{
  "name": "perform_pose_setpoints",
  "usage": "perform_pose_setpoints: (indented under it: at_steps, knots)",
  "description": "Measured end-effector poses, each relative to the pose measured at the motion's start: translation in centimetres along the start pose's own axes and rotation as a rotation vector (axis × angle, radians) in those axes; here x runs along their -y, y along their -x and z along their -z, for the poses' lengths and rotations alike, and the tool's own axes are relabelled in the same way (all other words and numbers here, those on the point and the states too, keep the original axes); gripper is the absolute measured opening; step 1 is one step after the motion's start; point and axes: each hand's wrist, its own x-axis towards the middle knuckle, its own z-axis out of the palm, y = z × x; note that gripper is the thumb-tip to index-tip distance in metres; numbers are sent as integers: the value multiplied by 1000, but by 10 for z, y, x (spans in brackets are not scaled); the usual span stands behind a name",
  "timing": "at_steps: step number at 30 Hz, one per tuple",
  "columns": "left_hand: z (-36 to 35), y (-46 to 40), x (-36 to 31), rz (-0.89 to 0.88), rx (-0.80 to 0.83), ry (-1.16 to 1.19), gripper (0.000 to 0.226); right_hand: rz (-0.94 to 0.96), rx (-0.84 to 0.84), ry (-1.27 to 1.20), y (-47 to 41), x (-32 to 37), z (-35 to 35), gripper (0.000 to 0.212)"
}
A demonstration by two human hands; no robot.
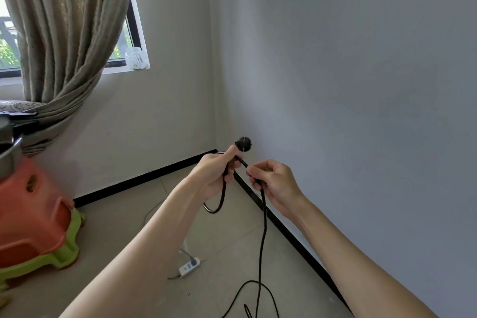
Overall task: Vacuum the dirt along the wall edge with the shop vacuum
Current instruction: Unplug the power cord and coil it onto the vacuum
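Note:
My left hand (215, 173) grips a black power cord (262, 227) just behind its round black plug (243, 142), which sticks up above my fist. A short loop of the cord hangs below that hand. My right hand (273, 183) pinches the same cord a little farther along. From there the cord drops to the tiled floor and curls out of the bottom of the view. Both hands are held up in front of the room corner, above the black skirting (291, 235). The vacuum itself is not clearly in view.
A white power strip (189, 267) with a grey lead lies on the floor below my left arm. An orange and green plastic stool (33, 227) stands at the left under a metal object. A curtain (64, 33) hangs by the window.

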Motion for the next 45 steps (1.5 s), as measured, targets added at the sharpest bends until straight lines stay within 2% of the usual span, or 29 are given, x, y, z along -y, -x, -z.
perform_pose_setpoints:
  at_steps: [4,6,9,11,13,16,18,20,23,25,27,29,32,34,37,41,45]
  knots:
    - [-5,2,-11,-75,-45,-96,40,4,156,22,2,-13,-7,15]
    - [-7,3,-24,-84,-22,110,40,-3,275,197,0,-35,-9,20]
    - [5,5,-56,-122,35,425,42,-107,359,535,-3,-82,7,22]
    - [21,9,-79,-202,85,534,43,-226,364,662,-2,-109,29,19]
    - [38,14,-94,-278,129,555,44,-267,286,696,-6,-119,46,21]
    - [52,21,-95,-322,107,378,43,-241,63,641,-20,-103,53,22]
    - [55,26,-84,-349,32,96,40,-239,-58,574,-29,-88,53,20]
    - [54,31,-67,-369,-13,-208,38,-260,-154,394,-36,-70,50,17]
    - [49,30,-34,-332,-37,-428,39,-262,-222,44,-43,-36,35,9]
    - [45,25,-9,-298,-101,-510,40,-226,-188,-165,-40,-11,16,15]
    - [39,21,10,-244,-144,-467,41,-153,-141,-276,-29,9,-1,20]
    - [33,19,18,-185,-164,-292,37,-94,-76,-295,-12,20,-12,22]
    - [25,22,15,-170,-130,-75,35,-25,27,-220,7,21,-18,20]
    - [20,24,10,-169,-69,21,35,-2,39,-146,14,18,-21,19]
    - [14,25,4,-163,5,10,31,-9,44,-123,24,13,-25,13]
    - [9,26,1,-168,21,-45,25,33,26,-42,26,2,-22,4]
    - [3,28,-17,-240,45,-20,31,30,171,182,22,-23,-18,16]
